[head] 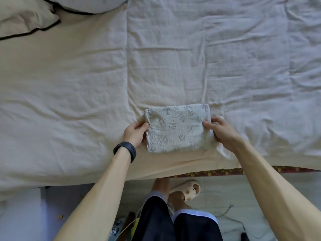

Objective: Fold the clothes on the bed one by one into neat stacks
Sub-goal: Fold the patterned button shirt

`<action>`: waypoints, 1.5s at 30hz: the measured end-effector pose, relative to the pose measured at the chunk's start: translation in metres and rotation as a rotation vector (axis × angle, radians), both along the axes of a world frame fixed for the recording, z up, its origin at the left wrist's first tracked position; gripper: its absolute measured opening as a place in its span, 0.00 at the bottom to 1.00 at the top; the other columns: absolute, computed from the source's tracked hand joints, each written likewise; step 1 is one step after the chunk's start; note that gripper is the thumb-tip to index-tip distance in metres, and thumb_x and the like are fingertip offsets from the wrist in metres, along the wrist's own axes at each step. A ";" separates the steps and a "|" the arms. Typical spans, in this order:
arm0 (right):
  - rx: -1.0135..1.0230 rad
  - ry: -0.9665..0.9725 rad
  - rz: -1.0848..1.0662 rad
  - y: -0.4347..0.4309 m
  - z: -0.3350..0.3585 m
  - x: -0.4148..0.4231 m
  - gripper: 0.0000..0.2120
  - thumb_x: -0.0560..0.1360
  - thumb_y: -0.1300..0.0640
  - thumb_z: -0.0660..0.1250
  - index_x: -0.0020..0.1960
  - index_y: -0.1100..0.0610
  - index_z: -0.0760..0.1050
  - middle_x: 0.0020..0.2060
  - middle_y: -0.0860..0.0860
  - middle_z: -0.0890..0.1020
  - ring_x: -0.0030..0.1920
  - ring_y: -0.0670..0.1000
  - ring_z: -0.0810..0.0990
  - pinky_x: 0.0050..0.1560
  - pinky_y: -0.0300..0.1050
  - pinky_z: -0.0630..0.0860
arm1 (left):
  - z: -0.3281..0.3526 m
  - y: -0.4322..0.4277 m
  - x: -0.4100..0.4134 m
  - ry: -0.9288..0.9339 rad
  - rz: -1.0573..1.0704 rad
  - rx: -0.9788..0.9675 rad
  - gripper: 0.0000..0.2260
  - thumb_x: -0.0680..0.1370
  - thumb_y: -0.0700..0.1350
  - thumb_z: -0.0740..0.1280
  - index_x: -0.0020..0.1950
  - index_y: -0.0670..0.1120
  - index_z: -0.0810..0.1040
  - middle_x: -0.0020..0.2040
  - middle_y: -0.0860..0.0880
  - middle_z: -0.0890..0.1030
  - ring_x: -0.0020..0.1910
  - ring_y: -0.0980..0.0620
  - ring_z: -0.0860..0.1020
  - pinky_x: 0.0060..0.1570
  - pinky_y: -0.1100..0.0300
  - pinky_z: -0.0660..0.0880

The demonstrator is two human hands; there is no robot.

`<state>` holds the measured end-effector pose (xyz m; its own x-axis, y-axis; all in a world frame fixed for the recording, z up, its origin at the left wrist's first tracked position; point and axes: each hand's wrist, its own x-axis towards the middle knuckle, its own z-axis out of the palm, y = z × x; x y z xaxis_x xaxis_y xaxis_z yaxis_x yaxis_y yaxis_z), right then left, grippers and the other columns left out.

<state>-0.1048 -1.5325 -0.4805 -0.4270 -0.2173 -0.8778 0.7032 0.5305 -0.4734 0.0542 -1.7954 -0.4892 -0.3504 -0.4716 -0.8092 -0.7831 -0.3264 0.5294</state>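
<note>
With the garment point(177, 129) folded small near the bed point(69, 101) edge, my left hand point(134, 134) and right hand point(221, 131) pinch its sides, squaring it for stacking.

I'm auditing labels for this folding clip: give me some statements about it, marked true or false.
1. Left hand and right hand each have a grip on the printed garment. True.
2. The garment is spread out unfolded. False: it is folded into a compact rectangle.
3. A black band circles the left wrist. True.
4. The garment rests on the pillow. False: it lies on the sheet, apart from the pillow.
</note>
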 end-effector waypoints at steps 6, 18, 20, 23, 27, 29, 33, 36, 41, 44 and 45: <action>-0.068 -0.046 -0.041 0.001 0.006 0.000 0.13 0.82 0.57 0.67 0.66 0.54 0.72 0.56 0.50 0.83 0.48 0.48 0.86 0.39 0.41 0.81 | 0.000 0.001 0.005 0.089 0.058 0.047 0.10 0.80 0.45 0.70 0.61 0.49 0.80 0.57 0.50 0.84 0.58 0.51 0.81 0.64 0.50 0.76; -0.193 -0.050 -0.059 0.011 0.001 0.002 0.20 0.82 0.62 0.66 0.70 0.47 0.74 0.58 0.50 0.85 0.55 0.51 0.86 0.43 0.46 0.83 | 0.006 -0.002 0.004 0.148 0.119 0.298 0.15 0.83 0.40 0.63 0.69 0.43 0.77 0.58 0.44 0.84 0.54 0.48 0.83 0.52 0.53 0.80; -0.217 -0.044 -0.073 0.014 0.001 0.006 0.19 0.82 0.62 0.65 0.69 0.46 0.75 0.58 0.49 0.85 0.55 0.52 0.85 0.44 0.48 0.83 | 0.010 -0.002 0.002 0.160 0.078 0.324 0.15 0.83 0.41 0.62 0.70 0.43 0.76 0.60 0.43 0.83 0.56 0.47 0.82 0.57 0.53 0.78; -0.231 -0.027 -0.093 0.021 0.000 0.010 0.20 0.81 0.62 0.66 0.69 0.43 0.75 0.58 0.49 0.85 0.56 0.53 0.85 0.51 0.55 0.82 | 0.015 0.000 -0.004 0.168 -0.010 0.267 0.13 0.83 0.42 0.63 0.68 0.45 0.76 0.59 0.46 0.83 0.53 0.51 0.82 0.51 0.57 0.78; -0.220 -0.017 -0.141 0.037 0.004 0.015 0.23 0.80 0.60 0.68 0.72 0.44 0.73 0.60 0.52 0.84 0.58 0.57 0.84 0.54 0.60 0.82 | 0.024 0.009 -0.009 0.187 0.015 0.280 0.11 0.83 0.45 0.64 0.66 0.49 0.76 0.53 0.47 0.84 0.47 0.50 0.83 0.45 0.53 0.79; -0.217 -0.007 -0.178 0.047 0.012 0.017 0.23 0.80 0.60 0.68 0.72 0.44 0.73 0.57 0.53 0.85 0.57 0.58 0.85 0.53 0.61 0.82 | 0.030 0.018 -0.011 0.185 0.019 0.287 0.12 0.83 0.46 0.65 0.67 0.51 0.75 0.50 0.48 0.84 0.44 0.50 0.82 0.44 0.51 0.79; -0.185 0.023 -0.224 0.071 0.030 0.020 0.22 0.80 0.61 0.68 0.70 0.43 0.74 0.57 0.53 0.84 0.56 0.59 0.84 0.48 0.60 0.82 | 0.042 0.050 -0.015 0.123 0.048 0.342 0.12 0.84 0.44 0.63 0.67 0.49 0.73 0.51 0.46 0.81 0.44 0.49 0.81 0.42 0.50 0.79; -0.175 0.037 -0.242 0.098 0.040 0.028 0.22 0.80 0.60 0.68 0.70 0.43 0.74 0.59 0.53 0.84 0.57 0.58 0.83 0.50 0.64 0.82 | 0.046 0.075 -0.016 0.076 0.074 0.461 0.12 0.84 0.44 0.63 0.67 0.49 0.74 0.50 0.45 0.82 0.40 0.50 0.80 0.41 0.52 0.79; -0.183 0.081 -0.316 0.149 0.064 0.043 0.19 0.80 0.61 0.69 0.65 0.42 0.76 0.59 0.55 0.84 0.57 0.58 0.84 0.53 0.67 0.81 | 0.070 0.109 -0.022 0.121 -0.085 0.473 0.12 0.84 0.48 0.63 0.67 0.53 0.75 0.51 0.44 0.80 0.46 0.45 0.77 0.48 0.49 0.76; -0.217 0.153 -0.333 0.173 0.100 0.049 0.21 0.80 0.60 0.69 0.70 0.45 0.74 0.58 0.54 0.84 0.56 0.56 0.85 0.49 0.63 0.83 | 0.108 0.127 -0.035 0.169 -0.200 0.376 0.12 0.84 0.51 0.62 0.68 0.55 0.74 0.51 0.45 0.81 0.47 0.44 0.79 0.47 0.48 0.78; -0.233 0.192 -0.354 0.182 0.119 0.048 0.22 0.80 0.60 0.69 0.71 0.45 0.73 0.59 0.54 0.84 0.56 0.56 0.85 0.49 0.64 0.83 | 0.126 0.136 -0.043 0.197 -0.240 0.347 0.13 0.84 0.51 0.62 0.68 0.55 0.73 0.51 0.46 0.81 0.45 0.44 0.79 0.45 0.48 0.79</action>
